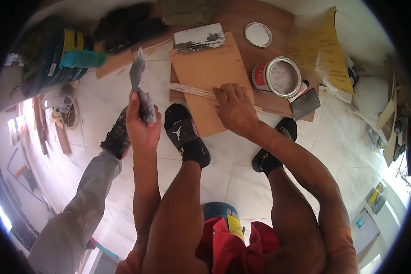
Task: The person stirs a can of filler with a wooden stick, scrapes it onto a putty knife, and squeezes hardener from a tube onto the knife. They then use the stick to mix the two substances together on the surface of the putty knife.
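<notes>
My left hand (143, 121) is closed round a putty-smeared flat blade (143, 84), held upright with its tip pointing away from me. My right hand (235, 107) grips the right end of a whitish, putty-coated stick (192, 90), which lies across a light brown board (210, 64). At the board's far edge rests a white plate with dark smears (199, 38). Right of the board stands an open can (283, 76) with pale paste inside, and its round lid (258, 34) lies beyond it.
Another person's leg in grey trousers (93, 187) stands at my left. A dark grey sheet (305, 104) lies below the can, near a yellow sheet (322, 50). A teal bottle (83, 59) is at the upper left. A bucket (221, 212) sits between my legs.
</notes>
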`<state>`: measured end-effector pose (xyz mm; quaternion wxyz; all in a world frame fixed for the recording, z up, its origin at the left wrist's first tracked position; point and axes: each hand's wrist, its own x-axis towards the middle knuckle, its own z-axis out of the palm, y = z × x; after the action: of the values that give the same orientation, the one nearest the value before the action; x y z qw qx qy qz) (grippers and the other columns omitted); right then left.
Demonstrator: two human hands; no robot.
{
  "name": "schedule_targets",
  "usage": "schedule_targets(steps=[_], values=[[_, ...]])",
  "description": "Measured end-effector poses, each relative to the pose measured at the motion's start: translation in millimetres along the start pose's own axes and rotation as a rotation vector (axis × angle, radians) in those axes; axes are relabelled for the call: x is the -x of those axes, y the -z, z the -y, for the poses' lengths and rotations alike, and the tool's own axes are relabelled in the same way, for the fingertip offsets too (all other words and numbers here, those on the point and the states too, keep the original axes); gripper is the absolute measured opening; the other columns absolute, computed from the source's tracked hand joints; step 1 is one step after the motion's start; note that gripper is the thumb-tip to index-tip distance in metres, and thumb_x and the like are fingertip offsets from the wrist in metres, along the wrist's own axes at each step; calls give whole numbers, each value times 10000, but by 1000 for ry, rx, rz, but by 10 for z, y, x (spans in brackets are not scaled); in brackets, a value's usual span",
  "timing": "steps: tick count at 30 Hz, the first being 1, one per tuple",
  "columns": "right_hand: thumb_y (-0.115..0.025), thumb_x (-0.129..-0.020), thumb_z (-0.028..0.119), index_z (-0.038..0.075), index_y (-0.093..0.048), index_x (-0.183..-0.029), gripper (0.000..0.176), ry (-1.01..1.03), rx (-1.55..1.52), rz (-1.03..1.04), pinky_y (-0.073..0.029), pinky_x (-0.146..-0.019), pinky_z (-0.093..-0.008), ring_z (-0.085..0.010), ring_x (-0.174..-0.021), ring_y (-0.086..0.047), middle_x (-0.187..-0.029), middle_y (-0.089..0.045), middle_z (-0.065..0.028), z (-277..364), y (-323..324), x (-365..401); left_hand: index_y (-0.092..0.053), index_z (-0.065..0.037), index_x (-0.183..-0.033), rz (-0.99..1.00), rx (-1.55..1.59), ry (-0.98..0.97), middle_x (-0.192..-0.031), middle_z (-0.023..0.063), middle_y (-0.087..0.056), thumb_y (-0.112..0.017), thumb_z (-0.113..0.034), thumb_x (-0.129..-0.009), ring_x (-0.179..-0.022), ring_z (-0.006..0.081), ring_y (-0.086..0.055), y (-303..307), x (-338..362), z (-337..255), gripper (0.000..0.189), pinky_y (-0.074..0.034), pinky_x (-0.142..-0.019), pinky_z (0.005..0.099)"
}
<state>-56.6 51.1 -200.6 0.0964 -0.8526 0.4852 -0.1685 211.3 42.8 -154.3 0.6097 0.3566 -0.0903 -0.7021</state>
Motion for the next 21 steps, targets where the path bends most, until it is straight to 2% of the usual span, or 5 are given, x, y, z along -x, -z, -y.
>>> schedule_targets(steps=[6,9,13,19,21], values=[[-670,-907,274,-34,-547,-1291,507,-242,258,195,-498,-932,-421,-360,-1132,-587,-1220,-600,-199,-778,1052,-810,-537,-60,-1298,22,2,42,-1011,10,-667,-531,-205,-1049,-741,105,-643,40,54,90,289,-535,-600,243],[-740,-845,385,-19,-517,-1336,674,-246,330,207,-537,-904,-439,-391,-1058,-644,-1244,-613,-209,-1802,870,-1173,-514,-32,-1341,-49,-25,32,-1148,42,-653,-554,-199,-1038,-973,132,-654,-55,72,194,348,-556,-822,282],[-801,-742,430,7,-525,-1331,776,-173,356,609,-510,-953,-468,-380,-1132,-615,-1240,-607,-232,-2106,597,-1498,-451,14,-1420,6,-27,77,-1310,99,-599,-556,-209,-1038,-1174,190,-609,-188,76,328,454,-497,-1013,338],[-841,-632,423,2,-454,-1353,921,-45,339,396,-434,-1021,-543,-397,-1188,-557,-1252,-585,-245,-2313,31,-1271,-501,-75,-1355,-63,-183,133,-926,-4,-690,-512,-216,-1058,-510,113,-603,-430,109,383,329,-497,-414,244],[-850,-614,417,-3,-433,-1362,954,6,357,398,-439,-1006,-554,-401,-1163,-567,-1264,-575,-245,-2424,79,-1318,-502,-75,-1354,-93,-190,144,-905,-2,-688,-511,-224,-1060,-504,111,-602,-479,111,381,329,-495,-409,238]])
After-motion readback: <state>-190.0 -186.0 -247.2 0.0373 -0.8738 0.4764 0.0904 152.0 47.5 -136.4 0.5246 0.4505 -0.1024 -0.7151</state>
